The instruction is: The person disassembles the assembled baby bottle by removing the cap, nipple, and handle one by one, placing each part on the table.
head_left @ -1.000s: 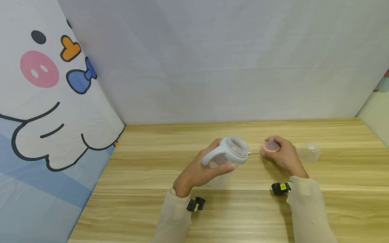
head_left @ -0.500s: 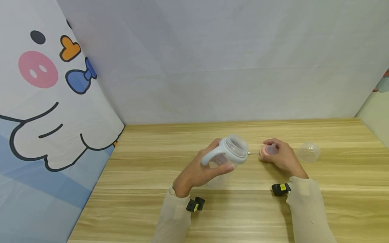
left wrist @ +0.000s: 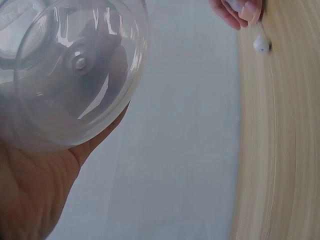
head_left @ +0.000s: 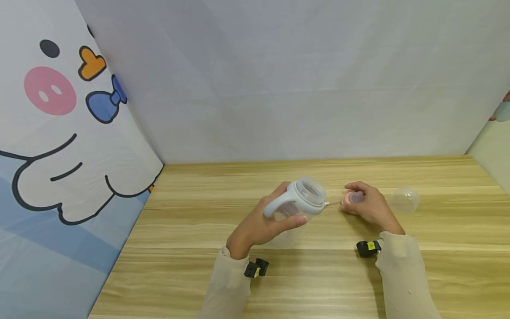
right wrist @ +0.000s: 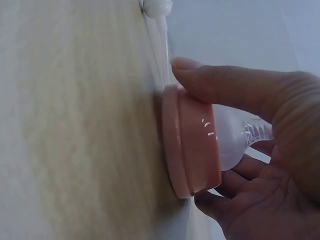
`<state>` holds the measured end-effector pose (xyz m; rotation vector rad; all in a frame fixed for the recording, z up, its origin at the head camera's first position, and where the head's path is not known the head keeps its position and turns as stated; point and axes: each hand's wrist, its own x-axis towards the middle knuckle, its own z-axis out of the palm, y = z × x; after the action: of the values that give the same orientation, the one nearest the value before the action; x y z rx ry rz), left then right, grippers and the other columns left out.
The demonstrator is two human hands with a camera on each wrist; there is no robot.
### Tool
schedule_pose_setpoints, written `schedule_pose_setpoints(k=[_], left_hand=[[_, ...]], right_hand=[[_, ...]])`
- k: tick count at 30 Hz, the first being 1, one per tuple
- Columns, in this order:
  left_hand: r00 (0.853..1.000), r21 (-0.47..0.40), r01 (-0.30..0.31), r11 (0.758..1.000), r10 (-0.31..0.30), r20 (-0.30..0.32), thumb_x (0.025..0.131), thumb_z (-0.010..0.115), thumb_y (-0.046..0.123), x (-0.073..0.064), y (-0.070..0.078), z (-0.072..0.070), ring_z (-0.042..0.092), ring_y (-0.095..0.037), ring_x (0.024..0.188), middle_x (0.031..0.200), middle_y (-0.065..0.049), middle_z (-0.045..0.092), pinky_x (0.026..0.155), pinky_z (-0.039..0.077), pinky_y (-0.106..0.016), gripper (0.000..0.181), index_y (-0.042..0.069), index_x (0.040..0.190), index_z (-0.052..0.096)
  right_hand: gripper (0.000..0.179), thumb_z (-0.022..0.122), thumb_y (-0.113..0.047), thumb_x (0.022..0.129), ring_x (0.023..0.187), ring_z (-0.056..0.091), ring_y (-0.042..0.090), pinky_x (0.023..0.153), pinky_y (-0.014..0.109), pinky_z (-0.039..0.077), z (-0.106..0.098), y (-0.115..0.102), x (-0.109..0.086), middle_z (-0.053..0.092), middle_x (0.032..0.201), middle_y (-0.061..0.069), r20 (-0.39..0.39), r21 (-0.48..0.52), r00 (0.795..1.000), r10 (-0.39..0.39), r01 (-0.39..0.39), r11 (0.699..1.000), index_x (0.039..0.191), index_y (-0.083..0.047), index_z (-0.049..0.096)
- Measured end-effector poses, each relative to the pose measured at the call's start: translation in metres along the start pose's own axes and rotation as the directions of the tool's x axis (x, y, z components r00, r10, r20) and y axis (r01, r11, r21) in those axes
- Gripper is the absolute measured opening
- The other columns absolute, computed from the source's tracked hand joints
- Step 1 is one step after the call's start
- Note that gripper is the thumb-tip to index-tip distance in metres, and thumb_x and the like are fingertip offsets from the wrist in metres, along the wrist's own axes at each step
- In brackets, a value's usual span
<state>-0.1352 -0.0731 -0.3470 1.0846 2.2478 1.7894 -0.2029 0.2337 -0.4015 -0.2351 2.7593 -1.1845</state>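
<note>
My left hand (head_left: 260, 223) grips a clear baby bottle (left wrist: 80, 105) under its light blue handle ring (head_left: 304, 203). The bottle leans to the right with its threaded mouth uncovered, and its base faces the left wrist camera. In my right hand (head_left: 372, 206), thumb and fingers pinch the pink collar (right wrist: 197, 142) of a bottle nipple (right wrist: 232, 142), close over the table. The nipple's tip points toward the palm. From the collar's underside a thin clear straw (right wrist: 165, 55) runs out to a white weighted ball (right wrist: 157, 7), which lies left of the right hand, by the bottle's neck in the head view.
A clear dome cap (head_left: 405, 200) rests on the wooden table (head_left: 191, 248), just right of my right hand. Behind the table hangs a pale cloth wall (head_left: 299, 88). A cartoon-printed cloth (head_left: 52, 146) stands along the left side.
My right hand has tilted the nipple, so its tip leans right, and shifted slightly left. The straw's white end has dipped a little. My left hand and the bottle have stayed put.
</note>
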Motion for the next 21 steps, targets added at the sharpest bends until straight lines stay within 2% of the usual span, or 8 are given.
schedule_pose_setpoints(k=[7, 12, 17, 21], left_hand=[[1.000, 0.003, 0.007, 1.000, -0.007, -0.003, 0.097, 0.069, 0.031, 0.000, 0.000, 0.000, 0.064, -0.012, 0.096, 0.120, -0.010, 0.067, 0.079, 0.058, -0.029, 0.055, 0.018, 0.144, 0.045], [1.000, 0.008, 0.007, 1.000, -0.007, -0.004, 0.096, 0.069, 0.030, 0.000, -0.001, 0.001, 0.064, -0.012, 0.095, 0.120, -0.010, 0.067, 0.079, 0.058, -0.030, 0.054, 0.018, 0.144, 0.046], [1.000, 0.014, 0.001, 1.000, -0.001, -0.006, 0.097, 0.069, 0.029, 0.000, -0.001, 0.001, 0.064, -0.012, 0.095, 0.120, -0.010, 0.067, 0.080, 0.058, -0.030, 0.054, 0.018, 0.144, 0.045], [1.000, 0.006, 0.002, 1.000, -0.002, -0.002, 0.097, 0.068, 0.032, 0.000, -0.001, 0.001, 0.065, -0.012, 0.095, 0.120, -0.010, 0.067, 0.080, 0.058, -0.030, 0.055, 0.018, 0.144, 0.045]], right_hand=[[0.059, 0.076, -0.019, 0.089, 0.128, 0.051, 0.043, 0.106, 0.055, 0.040, -0.001, -0.002, 0.001, 0.056, 0.141, 0.027, -0.001, 0.044, 1.000, 0.012, -0.012, 0.999, 0.140, -0.002, 0.053], [0.060, 0.073, -0.032, 0.093, 0.139, 0.043, 0.047, 0.113, 0.062, 0.035, -0.005, -0.009, -0.001, 0.049, 0.149, 0.028, -0.012, 0.067, 1.000, 0.013, -0.012, 0.998, 0.140, -0.002, 0.052], [0.058, 0.071, -0.036, 0.094, 0.144, 0.040, 0.044, 0.115, 0.065, 0.031, -0.015, -0.023, -0.007, 0.049, 0.150, 0.023, -0.089, 0.169, 0.995, -0.054, 0.069, 0.983, 0.139, -0.004, 0.054], [0.054, 0.070, -0.035, 0.095, 0.144, 0.041, 0.041, 0.116, 0.066, 0.028, -0.021, -0.034, -0.011, 0.050, 0.150, 0.020, -0.139, 0.186, 0.985, -0.104, 0.129, 0.974, 0.138, -0.006, 0.055]])
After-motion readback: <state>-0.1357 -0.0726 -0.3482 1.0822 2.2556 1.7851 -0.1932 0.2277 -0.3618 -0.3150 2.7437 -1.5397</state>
